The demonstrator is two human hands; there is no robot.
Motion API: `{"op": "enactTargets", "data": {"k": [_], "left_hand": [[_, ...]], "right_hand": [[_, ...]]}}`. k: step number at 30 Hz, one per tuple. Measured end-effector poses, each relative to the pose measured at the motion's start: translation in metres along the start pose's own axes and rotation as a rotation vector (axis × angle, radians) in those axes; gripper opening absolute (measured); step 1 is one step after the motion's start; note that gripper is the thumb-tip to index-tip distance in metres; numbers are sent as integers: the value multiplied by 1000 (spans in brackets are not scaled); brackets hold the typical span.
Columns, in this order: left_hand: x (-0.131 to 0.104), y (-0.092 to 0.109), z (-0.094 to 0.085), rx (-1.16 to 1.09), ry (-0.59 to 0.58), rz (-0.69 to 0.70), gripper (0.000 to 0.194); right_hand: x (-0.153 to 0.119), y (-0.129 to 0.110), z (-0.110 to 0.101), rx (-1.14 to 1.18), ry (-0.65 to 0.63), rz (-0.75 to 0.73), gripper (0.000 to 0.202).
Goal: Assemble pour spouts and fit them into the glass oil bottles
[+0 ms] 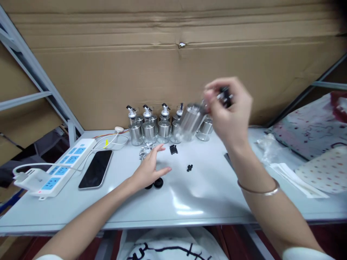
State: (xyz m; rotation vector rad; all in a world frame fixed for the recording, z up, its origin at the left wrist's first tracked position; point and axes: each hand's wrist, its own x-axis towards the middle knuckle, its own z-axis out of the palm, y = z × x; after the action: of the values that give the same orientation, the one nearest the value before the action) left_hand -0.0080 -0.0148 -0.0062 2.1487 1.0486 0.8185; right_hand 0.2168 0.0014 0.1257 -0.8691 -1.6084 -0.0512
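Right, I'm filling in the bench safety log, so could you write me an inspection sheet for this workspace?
Surface: pale table, shiny with reflections; no spill seen.
Job's things: metal-sleeved jars at the back, some white pumps among them; small black parts and black discs nearer.
Clutter: phone at left; white strips at right.
Hands: left hand open, empty; right hand raised, holding a tilted jar, blurred.
Cables: white cable from a plug on the power strip, loosely curved.
Surroundings: cardboard backing, metal frame.
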Motion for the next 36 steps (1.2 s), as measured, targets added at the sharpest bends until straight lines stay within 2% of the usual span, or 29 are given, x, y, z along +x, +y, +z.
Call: {"op": "enactTargets", "data": {"k": [2, 4, 7, 10, 16, 23, 26, 31, 36], "left_hand": [[1, 1, 0, 11, -26, 3, 75], [1, 3, -1, 52, -71, 0, 69], [2, 7, -1, 117, -155, 18, 58], [2, 10, 1, 131, -193, 42, 54], [2, 7, 6, 48, -133, 52, 58], [2, 5, 6, 0, -157, -19, 58], [2, 6, 5, 1, -152, -21, 58], [3, 5, 5, 5, -148, -16, 60], [3, 4, 6, 23, -146, -38, 61]], "right_hand": [[-21, -5, 6, 38, -75, 100, 9], [-38, -7, 11, 82, -201, 180, 7], [-54, -9, 14, 89, -349, 165, 4], [-63, -10, 14, 82, -413, 114, 6], [-73, -7, 15, 113, -476, 136, 6], [-73, -6, 13, 152, -526, 110, 8], [-64, -6, 10, 134, -554, 180, 15], [-46, -13, 16, 238, -390, 215, 36], [-33, -22, 38, 444, -346, 344, 62]]}}
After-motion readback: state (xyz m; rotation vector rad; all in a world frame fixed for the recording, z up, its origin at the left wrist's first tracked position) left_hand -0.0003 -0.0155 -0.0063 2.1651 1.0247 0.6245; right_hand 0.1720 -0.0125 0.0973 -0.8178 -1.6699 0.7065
